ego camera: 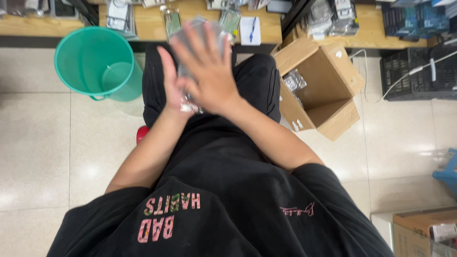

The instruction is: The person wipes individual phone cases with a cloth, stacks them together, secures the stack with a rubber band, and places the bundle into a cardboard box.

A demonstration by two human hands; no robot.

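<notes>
**Clear packet pressed between your palms**

Your right hand (pixel 207 71) lies flat, fingers spread, on top of a clear plastic packet (pixel 200 35). Your left hand (pixel 172 83) backs it from beneath, fingers mostly hidden, so I cannot tell their set. The packet sits above your lap, between a green bucket (pixel 95 62) and an open cardboard box (pixel 323 85).
</notes>
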